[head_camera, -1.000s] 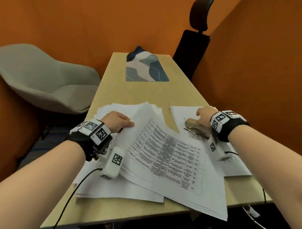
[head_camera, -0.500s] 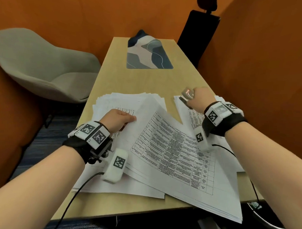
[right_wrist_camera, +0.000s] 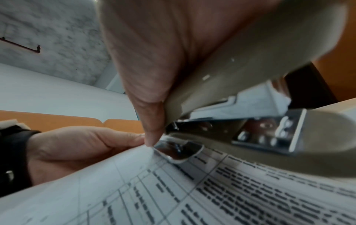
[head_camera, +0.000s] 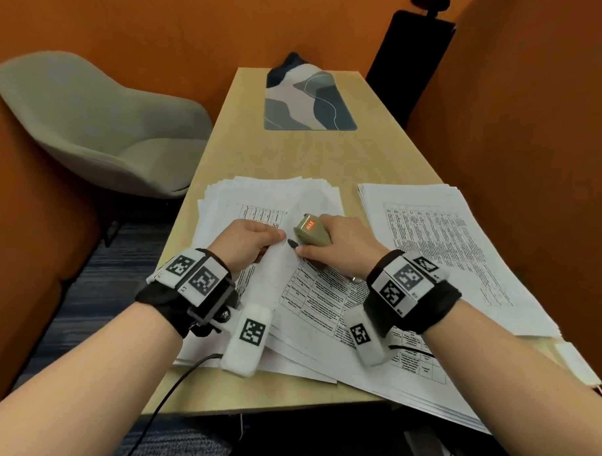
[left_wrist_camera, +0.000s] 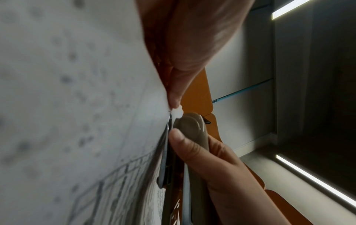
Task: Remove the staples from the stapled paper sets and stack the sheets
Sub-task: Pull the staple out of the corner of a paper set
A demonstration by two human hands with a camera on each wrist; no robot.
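A printed paper set (head_camera: 328,297) lies tilted across the near part of the table, over a messy pile of sheets (head_camera: 259,195). My left hand (head_camera: 248,239) pinches the set's top corner (left_wrist_camera: 174,106). My right hand (head_camera: 340,246) grips a beige stapler (head_camera: 309,232) with an orange label. Its metal tip rests on the paper at that corner (right_wrist_camera: 177,152), right beside my left fingers (right_wrist_camera: 123,140). In the left wrist view the stapler (left_wrist_camera: 190,130) lies flat along the sheet, my right thumb (left_wrist_camera: 181,140) on its side. No staple is plain to see.
A second stack of printed sheets (head_camera: 439,239) lies at the right on the wooden table (head_camera: 295,152). A patterned mat (head_camera: 307,102) sits at the far end. A grey chair (head_camera: 102,125) stands left, a black chair (head_camera: 411,57) at the back. Orange walls close both sides.
My right hand has carried the stapler from the right stack leftwards to the corner that my left hand holds. The left hand has stayed on the paper.
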